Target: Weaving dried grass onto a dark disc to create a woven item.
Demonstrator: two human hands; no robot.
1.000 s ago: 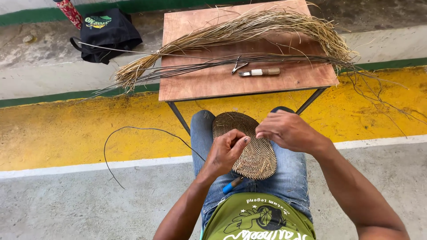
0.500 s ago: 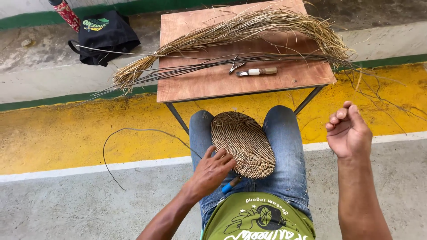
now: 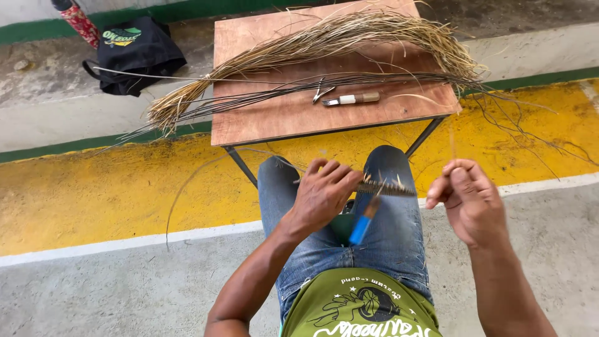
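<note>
From the head camera, the left hand (image 3: 324, 190) is closed over the near edge of a flat woven disc (image 3: 384, 187), which is seen edge-on above the lap, its stub ends sticking up along the rim. A tool with a blue handle (image 3: 362, 228) hangs just under the disc, between the knees; whether the hand also grips it cannot be told. The right hand (image 3: 468, 200) is held up to the right of the disc, apart from it, with fingers curled and pinched on a thin pale strand (image 3: 453, 142) that rises from the fingertips. The person sits in blue jeans and a green shirt, facing a small wooden table (image 3: 299, 115). On the table lies a long bundle of dried grass fibre (image 3: 349, 37), with darker thin stems (image 3: 274, 93) beside it, a knife with a pale handle (image 3: 352, 98), and a small metal tool (image 3: 321, 92) just to its left. A black bag (image 3: 137, 56) lies on the floor to the table's left.
</note>
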